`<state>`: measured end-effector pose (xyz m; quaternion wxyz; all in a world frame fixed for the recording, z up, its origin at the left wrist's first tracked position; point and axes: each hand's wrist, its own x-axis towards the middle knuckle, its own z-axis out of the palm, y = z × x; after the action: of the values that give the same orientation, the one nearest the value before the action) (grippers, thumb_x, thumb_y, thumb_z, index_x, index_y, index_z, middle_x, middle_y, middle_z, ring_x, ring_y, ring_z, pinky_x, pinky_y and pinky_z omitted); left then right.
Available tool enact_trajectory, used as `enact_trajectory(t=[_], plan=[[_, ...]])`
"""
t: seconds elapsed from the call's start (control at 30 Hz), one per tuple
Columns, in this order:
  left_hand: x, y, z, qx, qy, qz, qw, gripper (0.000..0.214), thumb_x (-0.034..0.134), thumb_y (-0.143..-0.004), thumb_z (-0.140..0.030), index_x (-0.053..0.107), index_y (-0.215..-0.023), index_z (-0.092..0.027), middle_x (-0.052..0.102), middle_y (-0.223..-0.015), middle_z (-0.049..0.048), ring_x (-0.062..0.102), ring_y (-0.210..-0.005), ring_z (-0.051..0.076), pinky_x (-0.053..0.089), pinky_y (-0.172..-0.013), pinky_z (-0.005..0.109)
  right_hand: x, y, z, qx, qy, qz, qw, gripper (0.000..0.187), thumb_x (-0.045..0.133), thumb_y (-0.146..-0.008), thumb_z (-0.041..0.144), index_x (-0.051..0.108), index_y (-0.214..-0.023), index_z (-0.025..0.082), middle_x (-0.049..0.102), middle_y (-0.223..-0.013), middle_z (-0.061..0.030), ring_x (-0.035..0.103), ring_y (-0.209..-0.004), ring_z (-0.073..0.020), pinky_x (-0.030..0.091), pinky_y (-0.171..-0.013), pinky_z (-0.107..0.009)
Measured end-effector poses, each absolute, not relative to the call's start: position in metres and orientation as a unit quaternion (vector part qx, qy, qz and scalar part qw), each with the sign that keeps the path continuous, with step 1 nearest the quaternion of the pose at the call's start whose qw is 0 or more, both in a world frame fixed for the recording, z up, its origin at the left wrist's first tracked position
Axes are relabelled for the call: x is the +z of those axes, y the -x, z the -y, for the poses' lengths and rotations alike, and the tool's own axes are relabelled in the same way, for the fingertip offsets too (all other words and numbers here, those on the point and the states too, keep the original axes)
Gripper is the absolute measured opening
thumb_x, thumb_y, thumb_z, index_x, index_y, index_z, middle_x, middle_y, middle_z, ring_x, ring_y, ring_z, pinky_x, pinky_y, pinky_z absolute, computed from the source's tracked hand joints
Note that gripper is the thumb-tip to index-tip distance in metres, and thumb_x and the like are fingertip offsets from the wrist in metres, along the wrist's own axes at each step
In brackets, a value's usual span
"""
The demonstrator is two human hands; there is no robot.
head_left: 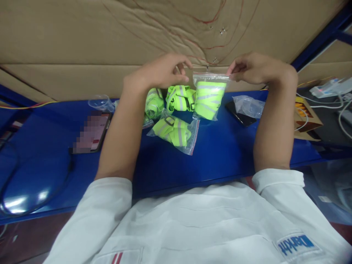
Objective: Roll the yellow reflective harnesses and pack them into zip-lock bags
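Note:
My right hand (pixel 247 69) pinches the upper right corner of a clear zip-lock bag (pixel 211 96). The bag hangs upright, filled with a folded neon-yellow reflective strap. Just left of the bag's top edge, my left hand (pixel 172 69) holds nothing, its thumb and fingers apart. Below it on the table lie a loose bundle of reflective strap (pixel 180 99) with a dark buckle and a rolled yellow strap (pixel 154 103), partly hidden by my left forearm. A second zip-lock bag (pixel 174 131) with a yellow strap inside lies flat, nearer to me.
On the blue table (pixel 220 154), a lit phone (pixel 92 132) lies left, beside a clear plastic cup (pixel 101 103). A dark phone (pixel 242 116) sits partly under a clear plastic bag (pixel 249 106) at right. Farther right are a cardboard box (pixel 309 123) and white cables. A cardboard panel (pixel 96 36) stands behind.

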<state>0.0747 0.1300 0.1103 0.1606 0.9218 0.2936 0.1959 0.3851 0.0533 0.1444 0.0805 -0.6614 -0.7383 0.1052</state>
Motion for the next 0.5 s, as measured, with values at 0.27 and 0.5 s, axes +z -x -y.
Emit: enact_trajectory(t=[0.27, 0.5], plan=[[0.072, -0.072, -0.174, -0.004, -0.926, -0.358, 0.122, 0.085, 0.079, -0.080, -0.055, 0.052, -0.153, -0.022, 0.058, -0.153, 0.0055, 0.056, -0.123, 0.024, 0.044, -0.115, 0.041, 0.134, -0.442, -0.058, 0.139, 0.761, 0.633, 0.003, 0.043, 0.066, -0.104, 0.034, 0.060, -0.143, 0.015, 0.064, -0.133, -0.0117, 0.063, -0.123, -0.0237, 0.052, -0.113, -0.050], [0.083, -0.076, -0.157, -0.037, -0.926, -0.360, 0.109, 0.068, 0.071, -0.089, -0.051, 0.057, -0.149, -0.022, 0.060, -0.152, 0.0058, 0.060, -0.123, 0.025, 0.045, -0.113, 0.036, 0.112, -0.473, -0.052, 0.261, 0.795, 0.540, -0.088, 0.054, 0.075, -0.099, 0.033, 0.057, -0.149, 0.022, 0.061, -0.142, -0.0119, 0.062, -0.128, -0.0245, 0.053, -0.113, -0.047]])
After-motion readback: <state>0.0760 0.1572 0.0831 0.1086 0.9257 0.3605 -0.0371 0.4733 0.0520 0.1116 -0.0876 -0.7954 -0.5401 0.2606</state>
